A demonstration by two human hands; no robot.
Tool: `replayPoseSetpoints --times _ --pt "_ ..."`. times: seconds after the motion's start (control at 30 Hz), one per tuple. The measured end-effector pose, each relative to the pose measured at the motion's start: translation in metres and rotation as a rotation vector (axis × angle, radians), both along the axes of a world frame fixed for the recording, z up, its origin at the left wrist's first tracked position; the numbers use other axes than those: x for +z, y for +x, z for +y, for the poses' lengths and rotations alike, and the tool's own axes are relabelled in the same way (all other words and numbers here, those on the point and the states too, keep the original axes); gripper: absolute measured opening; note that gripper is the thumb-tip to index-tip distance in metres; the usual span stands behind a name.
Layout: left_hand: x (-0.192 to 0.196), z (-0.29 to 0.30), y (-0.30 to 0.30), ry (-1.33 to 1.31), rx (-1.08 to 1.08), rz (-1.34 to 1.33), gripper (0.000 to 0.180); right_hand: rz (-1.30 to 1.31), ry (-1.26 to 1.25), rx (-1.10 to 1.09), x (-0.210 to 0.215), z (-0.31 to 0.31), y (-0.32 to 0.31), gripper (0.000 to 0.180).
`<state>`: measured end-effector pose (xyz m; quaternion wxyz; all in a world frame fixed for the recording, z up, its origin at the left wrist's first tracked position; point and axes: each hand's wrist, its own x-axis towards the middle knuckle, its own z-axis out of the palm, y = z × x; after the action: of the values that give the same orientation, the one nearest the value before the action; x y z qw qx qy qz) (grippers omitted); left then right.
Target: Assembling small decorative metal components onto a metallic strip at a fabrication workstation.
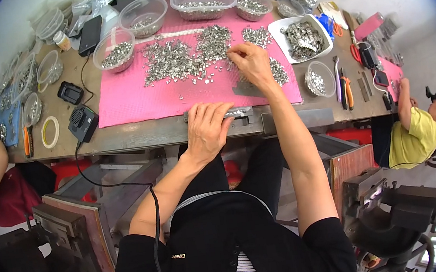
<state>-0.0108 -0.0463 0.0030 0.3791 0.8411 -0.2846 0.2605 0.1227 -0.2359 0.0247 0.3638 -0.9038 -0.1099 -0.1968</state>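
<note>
From here I see the person's left hand [207,129] at the bench's [147,135] near edge, fingers curved over a narrow grey metal fixture [242,112]. The hand hides the fixture's left part, and I can't tell whether those fingers grip anything.

The right hand [253,65] is over the right part of a pink textured mat [127,108], thumb and forefinger drawn together; whether a piece sits between them is too small to make out. Small silvery metal pieces [170,60] lie heaped across the mat's middle and far side, some hidden behind that hand. At the left, a maroon-sleeved co-worker [7,194] is partly cut off.
</note>
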Motion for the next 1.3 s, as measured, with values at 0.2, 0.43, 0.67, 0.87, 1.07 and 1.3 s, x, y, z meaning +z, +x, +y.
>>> replayPoseSetpoints --times 0.2,0.43,0.67,0.87,1.07,1.3 --pt "0.002 0.006 -0.004 -0.014 0.019 0.032 0.041 0.386 0.016 0.233 0.02 0.006 -0.059 0.017" --pt "-0.002 0.01 -0.006 -0.018 0.036 0.046 0.042 0.256 0.047 0.155 0.012 0.004 -0.077 0.017" --pt "-0.003 0.009 -0.006 -0.013 0.048 0.038 0.043 0.207 -0.125 0.259 0.008 0.005 -0.077 0.013" --pt "-0.001 0.008 -0.006 -0.048 0.053 0.048 0.049 0.168 0.056 0.265 0.017 0.006 -0.099 0.012" --pt "-0.003 0.009 -0.006 -0.052 0.063 0.045 0.053 0.1 0.163 0.248 0.01 0.011 -0.128 0.008" --pt "-0.004 0.007 -0.005 -0.056 0.057 0.041 0.054 -0.101 0.043 0.184 -0.001 0.017 -0.132 0.011"
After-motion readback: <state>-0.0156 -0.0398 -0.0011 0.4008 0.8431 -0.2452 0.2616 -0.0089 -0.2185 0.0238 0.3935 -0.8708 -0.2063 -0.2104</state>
